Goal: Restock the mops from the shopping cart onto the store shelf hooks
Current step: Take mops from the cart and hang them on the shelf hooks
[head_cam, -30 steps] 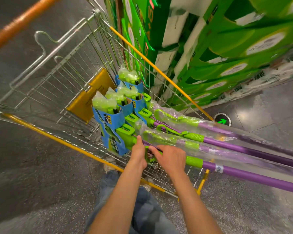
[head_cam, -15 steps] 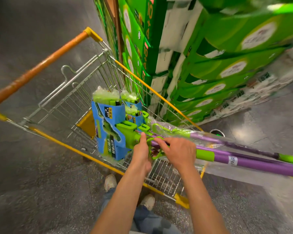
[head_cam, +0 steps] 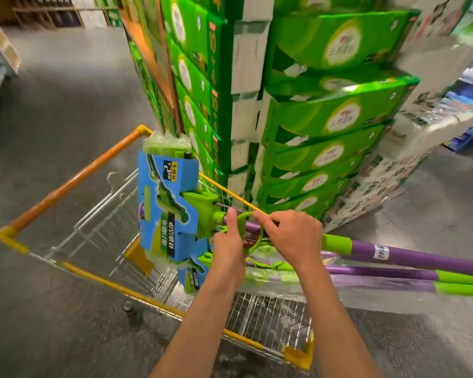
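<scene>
Item: mop (head_cam: 202, 214), held above the cart. My left hand (head_cam: 227, 241) grips the neck just behind the green head; my right hand (head_cam: 292, 238), beside it, pinches the green wringer loop (head_cam: 253, 238). Long axis near level: head in blue sleeve to my left, purple handle (head_cam: 410, 256) running off right, so the weight lies rightward of both grips. Shopping cart (head_cam: 159, 304): further wrapped mops (head_cam: 380, 276) lying inside. Beyond: stacked green cartons (head_cam: 325, 118); no shelf hooks in view
</scene>
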{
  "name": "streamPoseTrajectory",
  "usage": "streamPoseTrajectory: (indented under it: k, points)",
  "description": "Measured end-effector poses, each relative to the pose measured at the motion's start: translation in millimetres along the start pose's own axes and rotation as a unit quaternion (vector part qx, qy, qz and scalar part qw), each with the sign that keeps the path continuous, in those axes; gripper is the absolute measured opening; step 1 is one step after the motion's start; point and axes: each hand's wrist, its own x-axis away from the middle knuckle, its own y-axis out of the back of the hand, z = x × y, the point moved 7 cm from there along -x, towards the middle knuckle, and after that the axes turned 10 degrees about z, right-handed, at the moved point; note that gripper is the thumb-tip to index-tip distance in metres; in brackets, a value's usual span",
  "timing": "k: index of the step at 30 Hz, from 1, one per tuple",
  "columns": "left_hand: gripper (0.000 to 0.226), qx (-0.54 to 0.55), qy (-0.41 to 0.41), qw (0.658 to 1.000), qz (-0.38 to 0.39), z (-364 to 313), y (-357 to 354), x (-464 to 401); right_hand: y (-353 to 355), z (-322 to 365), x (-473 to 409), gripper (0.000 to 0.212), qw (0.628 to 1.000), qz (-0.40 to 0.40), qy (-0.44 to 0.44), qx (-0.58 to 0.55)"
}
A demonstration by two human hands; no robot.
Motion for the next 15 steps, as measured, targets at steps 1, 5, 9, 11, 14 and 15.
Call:
streamPoseTrajectory:
  k: [1,5,9,11,14,15]
  points:
    - [0.071,0.001,-0.01,1.0,0.007,-5.8,-4.5,4.6,9.2,-1.5,0.8,0.079,1.0,-0.011,-0.003,-0.018]
    - [0.094,0.012,-0.066,0.995,0.067,-31.7,-21.6,28.5,45.7,-8.0,7.6,0.078,0.993,-0.062,-0.036,-0.089]
    - [0.069,0.011,-0.132,0.986,0.099,-60.5,-29.2,51.0,75.6,-1.0,17.9,0.074,0.985,-0.106,-0.056,-0.12]
    - [0.053,0.005,-0.154,0.98,0.124,-74.1,-31.1,59.7,86.9,4.9,25.0,0.075,0.981,-0.128,-0.067,-0.128]
    - [0.047,-0.001,-0.164,0.976,0.146,-86.7,-27.9,72.7,94.9,14.2,34.9,0.082,0.976,-0.153,-0.09,-0.127]
    - [0.05,-0.001,-0.165,0.974,0.157,-90.0,-26.5,76.8,98.6,18.2,40.4,0.082,0.972,-0.167,-0.106,-0.129]
